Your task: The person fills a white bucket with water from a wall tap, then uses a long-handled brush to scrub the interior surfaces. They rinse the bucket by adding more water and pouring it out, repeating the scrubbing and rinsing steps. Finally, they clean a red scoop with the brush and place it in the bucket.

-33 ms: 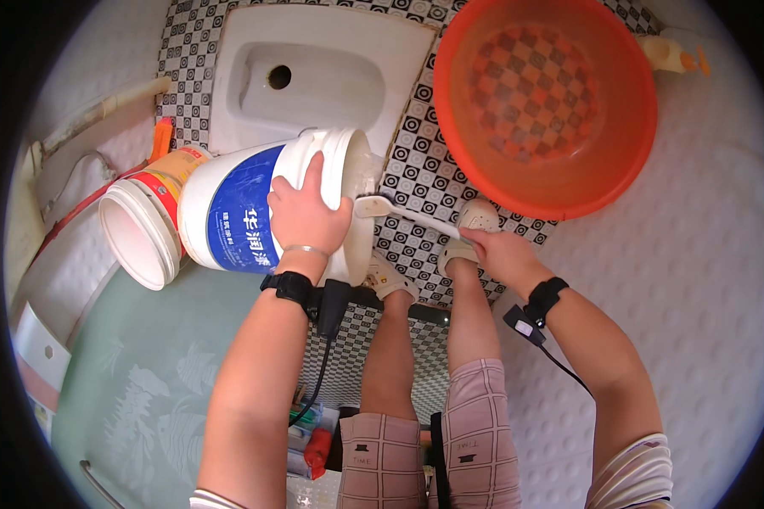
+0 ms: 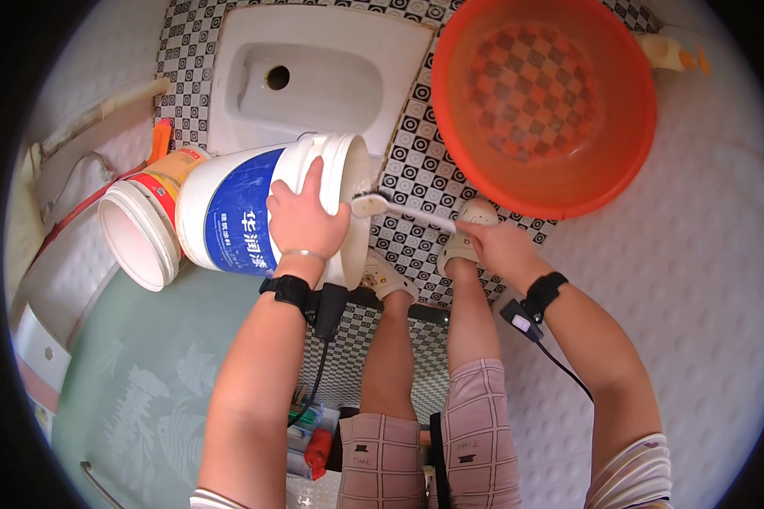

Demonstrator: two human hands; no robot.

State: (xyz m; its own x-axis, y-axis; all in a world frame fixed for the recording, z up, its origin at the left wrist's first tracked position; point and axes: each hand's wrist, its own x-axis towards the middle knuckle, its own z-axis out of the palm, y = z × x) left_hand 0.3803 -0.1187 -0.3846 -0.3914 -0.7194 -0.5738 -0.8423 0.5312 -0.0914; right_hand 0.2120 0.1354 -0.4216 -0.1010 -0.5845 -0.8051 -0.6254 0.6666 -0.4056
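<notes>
Near side of the squat toilet (image 2: 327, 93), white bucket (image 2: 239, 208) tipped, left hand (image 2: 307, 220) splayed over it; right hand (image 2: 501, 248) clutches the brush (image 2: 370, 204) at its mouth — a hard shove could skid the bucket left!

Bucket (image 2: 244, 191) left of brush (image 2: 406, 210), basin (image 2: 617, 140) — upper right

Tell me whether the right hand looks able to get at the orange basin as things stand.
Probably yes: nothing visible stands between the right hand and the orange basin, though the hand holds a white-handled brush, which would likely need putting down first.
</notes>
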